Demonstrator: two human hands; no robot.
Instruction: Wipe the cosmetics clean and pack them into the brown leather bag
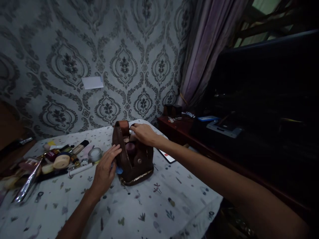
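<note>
1. Head cam (my only feed): brown bag (136, 171) stands upright on the patterned tablecloth (139, 212), approx. ctr., top unzipped; purple round item (130, 148) visible inside.
2. L hand (106, 167): fingers extended along the bag's L wall, contact only, no clench seen. Blue item (119, 170) just beside the palm; I can't confirm contact.
3. R hand (142, 132): at bag mouth, fingertips bent together; small white item (132, 132) shows at them. Pinched or merely touched: can't tell from here.
4. Adj. items: cosmetics pile (62, 161) L of bag; flat dark-edged device (169, 156) to its R, partly behind R forearm.
5. Handling (my est.): bag soft-walled, moderate wt., leather-like, low slip; may sag or tip if pulled one-sided. Rec. hold pts.: side wall or top strap (122, 125); avoid zipper (139, 177).
</note>
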